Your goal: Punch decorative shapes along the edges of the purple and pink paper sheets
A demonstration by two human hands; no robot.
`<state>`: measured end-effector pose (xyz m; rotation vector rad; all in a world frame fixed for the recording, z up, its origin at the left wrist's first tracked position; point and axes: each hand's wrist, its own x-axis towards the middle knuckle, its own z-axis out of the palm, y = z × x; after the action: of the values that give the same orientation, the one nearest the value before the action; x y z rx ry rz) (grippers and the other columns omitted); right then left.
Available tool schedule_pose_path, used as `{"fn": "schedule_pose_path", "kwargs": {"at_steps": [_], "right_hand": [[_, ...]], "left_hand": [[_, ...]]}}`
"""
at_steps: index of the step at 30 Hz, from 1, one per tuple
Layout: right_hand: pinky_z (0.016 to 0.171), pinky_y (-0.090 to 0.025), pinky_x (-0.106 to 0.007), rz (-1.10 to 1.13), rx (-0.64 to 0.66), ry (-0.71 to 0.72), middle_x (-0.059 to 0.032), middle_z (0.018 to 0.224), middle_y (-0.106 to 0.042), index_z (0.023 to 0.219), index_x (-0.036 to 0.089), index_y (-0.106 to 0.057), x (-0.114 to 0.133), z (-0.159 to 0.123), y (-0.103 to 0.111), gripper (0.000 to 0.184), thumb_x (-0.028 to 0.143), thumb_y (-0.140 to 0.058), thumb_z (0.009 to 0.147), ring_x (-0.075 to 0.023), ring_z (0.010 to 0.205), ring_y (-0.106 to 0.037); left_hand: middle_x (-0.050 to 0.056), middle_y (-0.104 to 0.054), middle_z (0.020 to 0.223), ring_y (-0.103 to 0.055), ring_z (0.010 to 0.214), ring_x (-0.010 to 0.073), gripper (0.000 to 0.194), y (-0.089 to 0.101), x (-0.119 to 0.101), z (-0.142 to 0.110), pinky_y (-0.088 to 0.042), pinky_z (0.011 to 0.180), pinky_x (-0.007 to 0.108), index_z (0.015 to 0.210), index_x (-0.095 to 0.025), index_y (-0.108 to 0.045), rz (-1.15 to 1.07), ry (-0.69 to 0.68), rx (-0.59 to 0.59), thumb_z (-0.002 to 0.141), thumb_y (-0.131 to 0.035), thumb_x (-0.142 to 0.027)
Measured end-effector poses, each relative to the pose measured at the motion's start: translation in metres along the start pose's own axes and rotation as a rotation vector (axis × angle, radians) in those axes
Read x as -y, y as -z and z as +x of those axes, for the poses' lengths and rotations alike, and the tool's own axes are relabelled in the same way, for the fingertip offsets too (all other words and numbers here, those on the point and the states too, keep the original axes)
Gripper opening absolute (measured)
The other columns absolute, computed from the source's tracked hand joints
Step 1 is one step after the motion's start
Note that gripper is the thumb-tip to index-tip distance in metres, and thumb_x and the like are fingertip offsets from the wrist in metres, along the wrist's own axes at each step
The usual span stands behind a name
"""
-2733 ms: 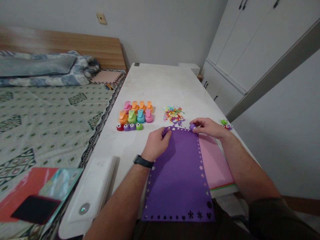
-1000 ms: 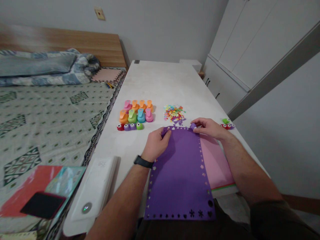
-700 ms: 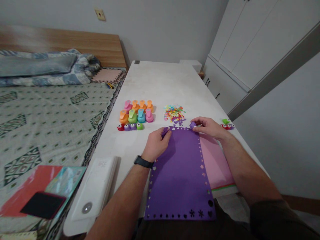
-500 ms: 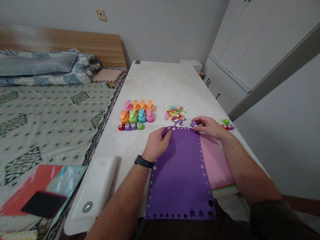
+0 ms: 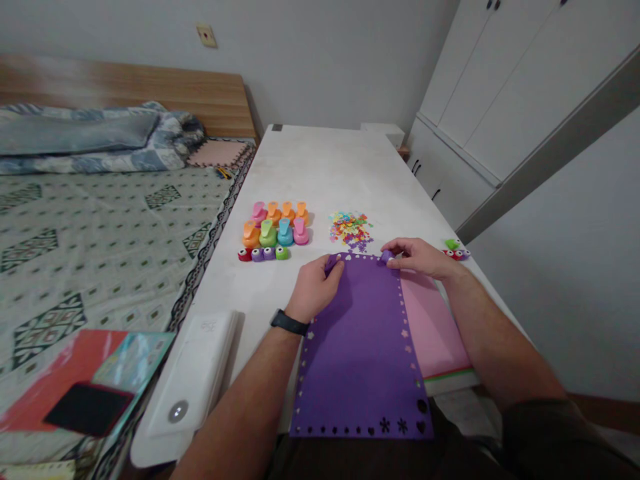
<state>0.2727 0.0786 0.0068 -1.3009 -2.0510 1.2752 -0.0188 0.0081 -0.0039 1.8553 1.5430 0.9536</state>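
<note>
A purple sheet (image 5: pixel 363 347) lies before me, its edges lined with small punched shapes such as hearts, flowers and snowflakes. My left hand (image 5: pixel 317 287) grips its far left corner, thumb on top, with the edge curled up a little. In my right hand (image 5: pixel 417 258) is a small purple craft punch (image 5: pixel 387 256), held between thumb and fingers at the sheet's far right corner. Just beyond the far edge lies a pile of colourful punched-out bits (image 5: pixel 349 229), with purple ones closest to the sheet. Pink sheets (image 5: pixel 433 327) rest partly under my right arm.
Several larger craft punches (image 5: pixel 268 233) stand in rows at left, with a row of small punches (image 5: pixel 269 253) before them. More small punches (image 5: pixel 455 253) sit at the right table edge. A white device (image 5: pixel 193 373) is at the near left; a phone (image 5: pixel 89 408) lies on the bed.
My right hand has brought the purple punch slightly nearer, onto the sheet's far edge close to the corner. The left hand keeps its grip. The view has shifted slightly.
</note>
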Motion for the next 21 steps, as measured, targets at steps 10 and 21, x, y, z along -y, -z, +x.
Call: {"fn": "schedule_pose_path", "kwargs": {"at_steps": [10, 21], "right_hand": [[0.079, -0.047, -0.033, -0.019, 0.113, 0.000, -0.0059, 0.100, -0.069, 0.114, 0.020, -0.069, 0.0102, 0.0036, 0.0020, 0.042, 0.037, -0.079, 0.077, -0.0186, 0.087, -0.060], [0.080, -0.049, -0.035, 0.028, 0.062, 0.000, -0.0046, 0.098, -0.070, 0.112, 0.025, -0.071, 0.0042, 0.0046, -0.0032, 0.041, 0.032, -0.082, 0.073, -0.0204, 0.088, -0.061]], "left_hand": [[0.000, -0.059, 0.065, -0.050, 0.061, 0.0143, 0.033, 0.0007, -0.0012, -0.0012, -0.030, 0.059, 0.028, 0.077, -0.018, -0.060, 0.007, -0.013, -0.005, 0.097, -0.050, -0.043], [0.002, -0.063, 0.068, -0.052, 0.063, 0.0157, 0.034, 0.0010, -0.0039, -0.0021, -0.031, 0.059, 0.027, 0.081, -0.018, -0.063, 0.009, -0.009, 0.002, 0.097, -0.049, -0.044]]}}
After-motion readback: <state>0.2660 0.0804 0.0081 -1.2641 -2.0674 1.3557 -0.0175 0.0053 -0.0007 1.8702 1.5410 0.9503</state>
